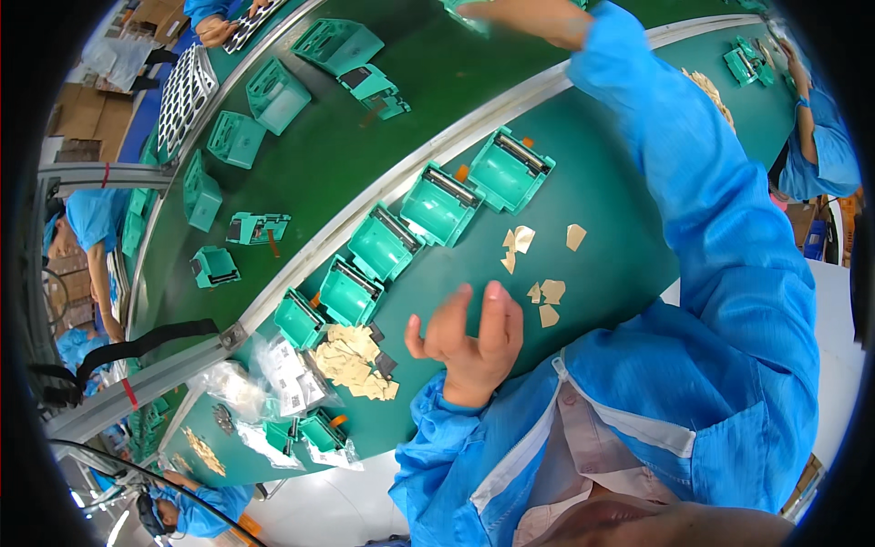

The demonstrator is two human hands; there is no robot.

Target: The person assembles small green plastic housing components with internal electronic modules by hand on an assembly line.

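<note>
My left hand (474, 345) is raised over the green table, its fingers loosely bent and apart, holding nothing. My right arm stretches far forward over the belt; the right hand (538, 20) is blurred and cut by the upper edge. A green plastic housing (463, 13) shows at its fingertips, but whether they grip it cannot be made out. Along the rail stands a row of open green housings (441, 204), each with a dark roller bar along one side. Torn cream paper pieces (550, 292) lie between the row and my body.
A pile of cream paper pieces (354, 363) and clear plastic bags (290, 374) lie at the lower left. Beyond the metal rail (401, 187), the belt (437, 82) carries more green housings (278, 96). A metal frame (146, 401) crosses the left side. Co-workers in blue sit around.
</note>
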